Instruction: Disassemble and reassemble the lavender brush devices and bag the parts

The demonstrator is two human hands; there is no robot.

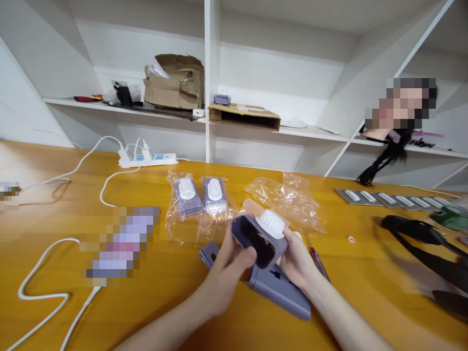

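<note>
Purple housing (252, 239) with white ribbed cap (270, 223), held just above the purple base (281, 295), which lies flat on the yellow table (365, 302). The left hand (226, 268) closes on the housing's near-left side, thumb below its dark opening. The right hand (298, 261) cups its right side, fingers wrapped behind. The base's long axis runs from near right to far left, and the housing sits over its far-left half, opening tilted toward the base. Two bagged units (201, 197) lie beyond the base.

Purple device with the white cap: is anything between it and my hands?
Nothing visible. The left hand and right hand both grip the purple device bare, above the flat purple piece on the table; the bagged units lie farther back.
</note>
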